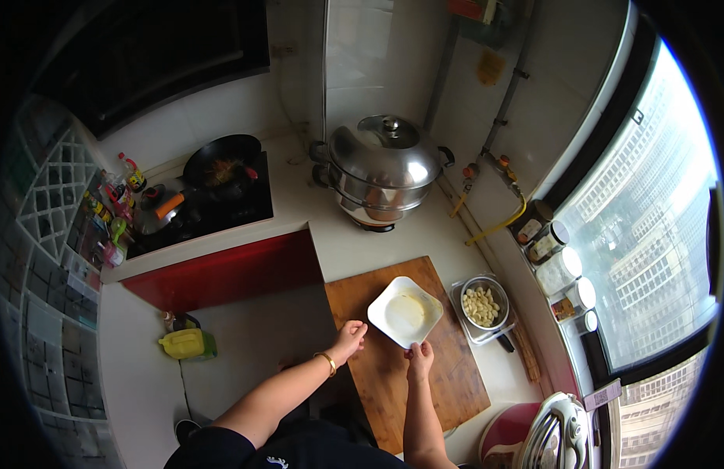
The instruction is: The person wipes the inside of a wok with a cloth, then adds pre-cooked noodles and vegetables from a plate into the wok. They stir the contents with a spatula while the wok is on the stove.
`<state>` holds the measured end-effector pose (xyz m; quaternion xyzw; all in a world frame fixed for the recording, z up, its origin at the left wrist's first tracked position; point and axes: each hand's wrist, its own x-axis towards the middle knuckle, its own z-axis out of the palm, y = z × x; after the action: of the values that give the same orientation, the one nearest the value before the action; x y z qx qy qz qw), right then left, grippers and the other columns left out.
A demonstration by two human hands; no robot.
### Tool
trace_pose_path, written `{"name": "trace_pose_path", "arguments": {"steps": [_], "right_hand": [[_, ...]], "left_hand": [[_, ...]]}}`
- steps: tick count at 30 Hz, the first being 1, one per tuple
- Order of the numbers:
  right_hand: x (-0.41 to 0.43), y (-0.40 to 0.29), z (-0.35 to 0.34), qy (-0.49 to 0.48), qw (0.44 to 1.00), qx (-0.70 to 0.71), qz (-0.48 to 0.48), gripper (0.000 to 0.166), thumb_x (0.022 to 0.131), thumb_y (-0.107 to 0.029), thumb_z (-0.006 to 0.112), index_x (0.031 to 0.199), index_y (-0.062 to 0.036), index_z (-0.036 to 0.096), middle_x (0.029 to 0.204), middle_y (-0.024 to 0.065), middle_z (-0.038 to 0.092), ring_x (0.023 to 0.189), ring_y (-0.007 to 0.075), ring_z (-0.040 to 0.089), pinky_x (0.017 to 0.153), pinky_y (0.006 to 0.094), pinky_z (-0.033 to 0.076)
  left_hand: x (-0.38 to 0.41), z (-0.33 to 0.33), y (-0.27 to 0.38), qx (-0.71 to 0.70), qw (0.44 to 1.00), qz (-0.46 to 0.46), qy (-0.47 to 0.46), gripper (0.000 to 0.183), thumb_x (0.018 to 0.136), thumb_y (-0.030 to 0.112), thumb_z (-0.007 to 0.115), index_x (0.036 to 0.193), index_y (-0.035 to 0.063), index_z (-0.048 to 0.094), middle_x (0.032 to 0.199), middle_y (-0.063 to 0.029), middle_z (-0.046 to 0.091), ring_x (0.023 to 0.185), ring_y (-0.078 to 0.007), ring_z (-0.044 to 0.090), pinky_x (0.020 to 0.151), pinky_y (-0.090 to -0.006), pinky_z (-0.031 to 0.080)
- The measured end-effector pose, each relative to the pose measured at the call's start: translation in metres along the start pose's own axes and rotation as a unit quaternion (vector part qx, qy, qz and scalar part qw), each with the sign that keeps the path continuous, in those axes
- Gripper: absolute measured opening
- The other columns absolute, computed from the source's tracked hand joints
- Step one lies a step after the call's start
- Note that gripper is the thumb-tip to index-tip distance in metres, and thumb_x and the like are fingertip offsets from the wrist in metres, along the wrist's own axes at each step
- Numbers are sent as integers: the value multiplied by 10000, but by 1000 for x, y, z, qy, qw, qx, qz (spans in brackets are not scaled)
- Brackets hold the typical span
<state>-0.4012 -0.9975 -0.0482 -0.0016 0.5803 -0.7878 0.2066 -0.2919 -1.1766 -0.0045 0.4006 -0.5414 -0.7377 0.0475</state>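
A white square plate [397,318] with rounded corners is over the wooden cutting board [391,404]. Yellowish residue marks its inner surface. My right hand [419,359] grips the plate's near corner between thumb and fingers. Just left of the plate, and apart from it, is my left hand [351,341], over the board's left edge. Its fingers are drawn together and I see nothing in them. To the right of the board, a metal bowl [505,316] of peeled garlic cloves [481,306] rests on a clear plastic container [476,336].
A large steel steamer [378,164] stands behind the board. On the black cooktop [239,214] at left are a wok [221,149] and a lidded pan [156,214]. Jars [558,271] line the windowsill. A pressure cooker [549,437] is at the near right, with a black handle [505,343] beyond it.
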Motion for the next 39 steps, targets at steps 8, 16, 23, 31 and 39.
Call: {"name": "trace_pose_path", "arguments": {"steps": [8, 16, 23, 31, 39], "right_hand": [[11, 18, 7, 85, 996, 22, 5, 125, 883, -47, 516, 985, 4, 566, 730, 25, 582, 533, 93, 523, 473, 201, 420], [-4, 17, 26, 332, 917, -207, -71, 198, 874, -184, 656, 869, -11, 559, 701, 34, 549, 581, 108, 480, 510, 233, 418], [-1, -8, 147, 339, 900, -176, -209, 393, 883, -151, 652, 678, -106, 320, 680, -43, 284, 625, 89, 293, 556, 249, 314], [17, -8, 290, 133, 944, -245, -178, 465, 892, -110, 630, 603, -112, 265, 582, -70, 242, 561, 52, 212, 470, 235, 198], [80, -2, 391, -40, 980, -189, -51, 459, 943, -241, 554, 545, -72, 401, 557, -79, 336, 555, 44, 266, 476, 260, 215]], "left_hand": [[-24, -66, 38, -58, 990, -58, -113, 209, 951, 245, 529, 1015, 50, 565, 896, -35, 574, 779, -122, 580, 681, -279, 536], [-11, -213, 65, -135, 989, -39, -41, 190, 945, 246, 544, 963, 66, 601, 852, -24, 618, 753, -110, 608, 666, -266, 539], [4, -313, 99, -206, 978, 1, 32, 195, 939, 246, 552, 956, 59, 601, 850, -50, 629, 748, -138, 617, 667, -283, 523], [13, -354, 136, -256, 963, 8, 88, 182, 934, 238, 554, 945, 60, 590, 851, -55, 628, 775, -166, 618, 706, -308, 516], [36, -375, 169, -312, 937, 53, 145, 188, 941, 257, 538, 927, 75, 577, 866, -54, 612, 799, -168, 607, 726, -304, 504]]}}
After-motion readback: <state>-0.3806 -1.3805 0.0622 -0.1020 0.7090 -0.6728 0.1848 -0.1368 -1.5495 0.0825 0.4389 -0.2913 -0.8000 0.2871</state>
